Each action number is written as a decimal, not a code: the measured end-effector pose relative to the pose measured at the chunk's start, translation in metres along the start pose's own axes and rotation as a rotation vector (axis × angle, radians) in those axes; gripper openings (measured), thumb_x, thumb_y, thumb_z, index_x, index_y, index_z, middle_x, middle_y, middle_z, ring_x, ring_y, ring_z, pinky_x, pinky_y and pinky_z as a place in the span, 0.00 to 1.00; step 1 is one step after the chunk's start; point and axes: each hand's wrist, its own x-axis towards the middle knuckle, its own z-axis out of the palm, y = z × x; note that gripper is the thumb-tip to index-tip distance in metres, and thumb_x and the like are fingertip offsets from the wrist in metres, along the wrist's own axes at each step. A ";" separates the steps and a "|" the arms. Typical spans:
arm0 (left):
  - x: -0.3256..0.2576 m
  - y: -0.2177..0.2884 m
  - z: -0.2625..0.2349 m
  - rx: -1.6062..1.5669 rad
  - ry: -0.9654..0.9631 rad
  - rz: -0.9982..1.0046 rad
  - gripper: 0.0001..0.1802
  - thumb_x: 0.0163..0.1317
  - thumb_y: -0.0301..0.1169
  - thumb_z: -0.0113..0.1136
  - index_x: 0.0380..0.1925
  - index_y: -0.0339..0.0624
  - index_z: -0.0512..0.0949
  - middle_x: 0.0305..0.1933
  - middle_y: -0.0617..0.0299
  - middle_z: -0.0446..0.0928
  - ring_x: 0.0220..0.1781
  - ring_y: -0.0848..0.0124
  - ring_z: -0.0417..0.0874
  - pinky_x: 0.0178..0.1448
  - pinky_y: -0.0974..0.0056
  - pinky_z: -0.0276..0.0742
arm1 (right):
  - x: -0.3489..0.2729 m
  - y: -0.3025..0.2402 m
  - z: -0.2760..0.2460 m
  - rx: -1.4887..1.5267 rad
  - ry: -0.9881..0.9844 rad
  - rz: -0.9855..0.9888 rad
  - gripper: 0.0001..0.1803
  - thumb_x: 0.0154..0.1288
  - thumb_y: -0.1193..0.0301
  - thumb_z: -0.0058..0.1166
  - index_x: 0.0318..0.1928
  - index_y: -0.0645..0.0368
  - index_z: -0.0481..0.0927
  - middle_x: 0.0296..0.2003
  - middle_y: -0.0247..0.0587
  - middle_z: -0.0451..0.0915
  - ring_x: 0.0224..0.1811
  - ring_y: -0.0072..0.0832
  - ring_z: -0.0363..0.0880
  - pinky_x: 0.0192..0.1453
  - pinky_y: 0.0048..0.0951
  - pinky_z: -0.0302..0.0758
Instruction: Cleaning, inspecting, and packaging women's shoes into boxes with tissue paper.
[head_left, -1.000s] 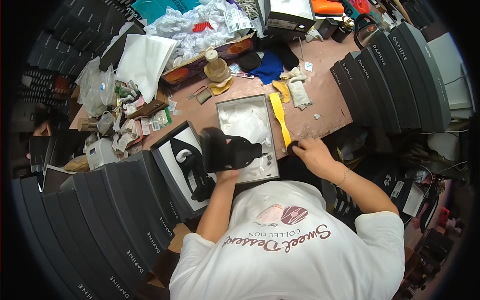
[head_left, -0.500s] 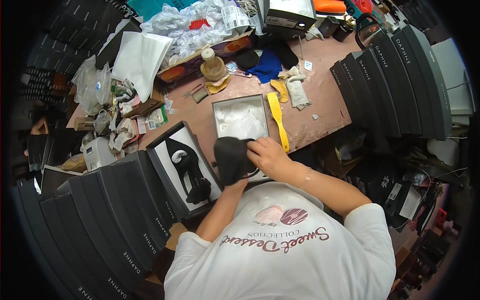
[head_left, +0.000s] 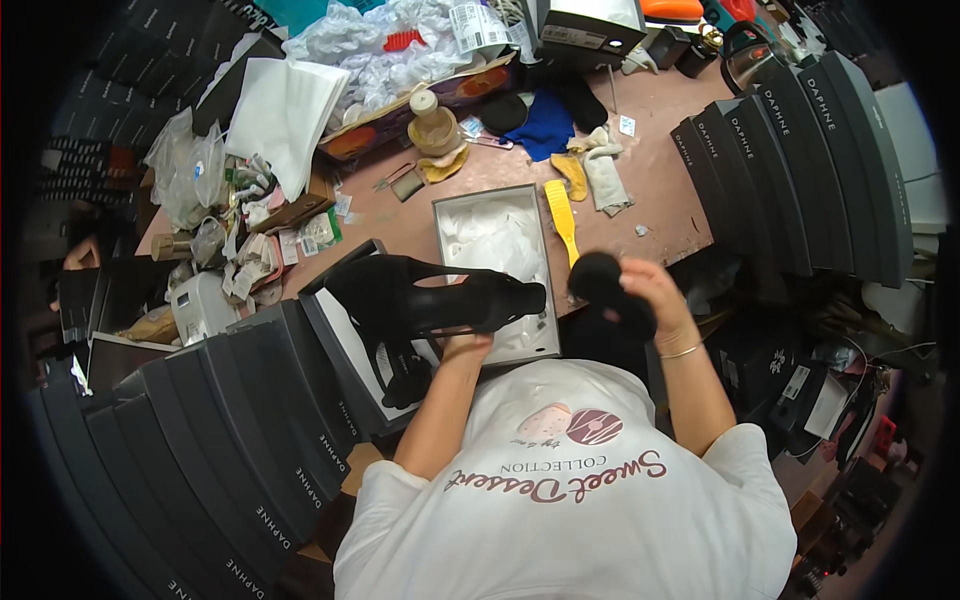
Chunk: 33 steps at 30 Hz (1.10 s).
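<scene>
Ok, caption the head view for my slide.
Left hand holding a black strappy shoe, right hand a rounded black object, near an open grey rectangular box.

From the wearer's head, the fisheye camera looked steeply down, close above a white fabric T-shirt with dark-red print (head_left: pixel 560 510), facing forward across a flat pinkish-brown tabletop (head_left: pixel 660 150) farther off.
</scene>
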 end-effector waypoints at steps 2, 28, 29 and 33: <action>-0.004 0.000 0.005 -0.017 0.144 -0.051 0.10 0.64 0.36 0.55 0.40 0.43 0.76 0.38 0.63 0.79 0.39 0.70 0.80 0.49 0.64 0.78 | 0.000 -0.005 -0.015 -0.241 0.200 -0.175 0.14 0.62 0.75 0.50 0.46 0.70 0.79 0.39 0.38 0.80 0.42 0.21 0.77 0.47 0.20 0.72; -0.052 0.015 0.028 -0.466 -0.008 -0.788 0.27 0.61 0.49 0.50 0.50 0.38 0.75 0.47 0.53 0.78 0.46 0.58 0.80 0.40 0.51 0.77 | 0.095 0.066 0.023 -2.151 -0.428 -0.611 0.10 0.54 0.63 0.57 0.31 0.56 0.82 0.37 0.46 0.79 0.47 0.40 0.75 0.71 0.58 0.51; -0.057 0.012 0.022 -0.475 0.010 -0.827 0.27 0.62 0.50 0.49 0.49 0.38 0.75 0.47 0.53 0.78 0.46 0.57 0.80 0.40 0.51 0.77 | 0.107 0.093 0.017 -2.210 -0.327 -0.761 0.10 0.55 0.64 0.54 0.28 0.57 0.82 0.35 0.45 0.79 0.48 0.39 0.75 0.71 0.60 0.49; -0.081 0.008 0.014 -0.546 0.113 -0.838 0.29 0.63 0.52 0.47 0.50 0.38 0.75 0.49 0.51 0.78 0.46 0.54 0.79 0.40 0.51 0.77 | 0.141 0.109 0.029 -2.445 -0.202 -0.700 0.11 0.59 0.69 0.47 0.32 0.56 0.84 0.30 0.47 0.79 0.44 0.41 0.77 0.69 0.57 0.54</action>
